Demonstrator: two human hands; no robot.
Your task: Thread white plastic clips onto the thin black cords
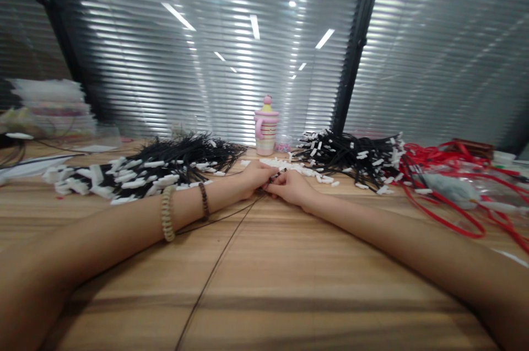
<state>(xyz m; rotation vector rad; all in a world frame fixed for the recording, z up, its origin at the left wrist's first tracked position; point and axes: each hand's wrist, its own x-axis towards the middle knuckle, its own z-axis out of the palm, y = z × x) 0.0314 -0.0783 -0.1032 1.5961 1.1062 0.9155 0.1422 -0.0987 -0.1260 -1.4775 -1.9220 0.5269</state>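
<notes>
In the head view my left hand (257, 177) and my right hand (294, 188) meet over the middle of the table. Both are closed, with fingertips pinched together around a thin black cord (231, 212). Part of this cord trails down to the left, under my left wrist. Small dark bits show between the fingertips, too blurred to make out. Just behind the hands lies a loose scatter of small white plastic pieces (326, 179). My left wrist wears a beige coiled band (167, 213) and a dark beaded bracelet (204, 200).
A bundle of black cords with white ends (136, 174) lies left, another bundle (351, 152) right. Red straps (458, 224) and clear plastic bags (454, 190) lie far right. A pink cup (265, 133) stands behind my hands, before window blinds (223, 64). Stacked clear packages (53, 108) sit far left.
</notes>
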